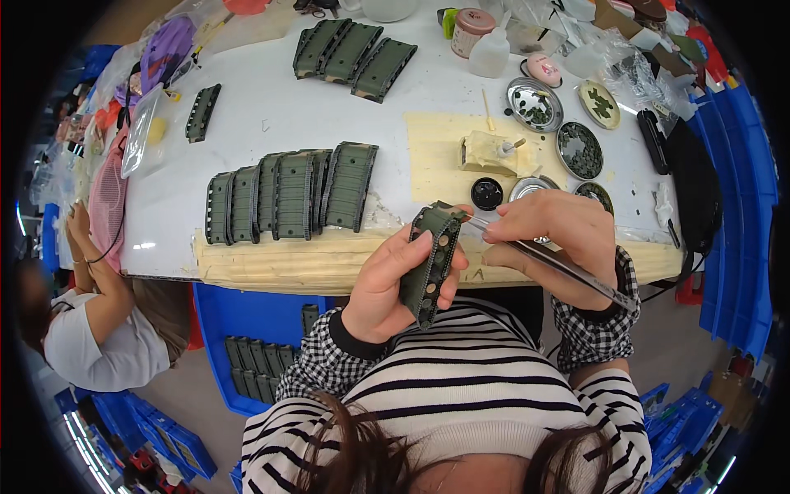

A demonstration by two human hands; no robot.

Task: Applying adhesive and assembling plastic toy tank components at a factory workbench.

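My left hand [385, 284] is wrapped round a dark green, ribbed curved piece [429, 272] with several round tan spots along its side, held tilted at the table's front edge. My right hand [564, 235] grips a pair of metal tweezers [576, 272]. Their narrow tip reaches the upper end of the green piece; whether anything sits in the tip is too small to tell. To the left lies a row of similar green pieces [292, 189], standing side by side. Close beyond my right hand is a small round black pot [486, 193].
Dishes with small green bits [580, 151] stand at the right, beside a tape-wrapped block [498, 154]. More green pieces [354, 53] lie at the back. A blue bin [216, 321] with similar pieces sits below the table edge. Another person [107, 329] works at the left.
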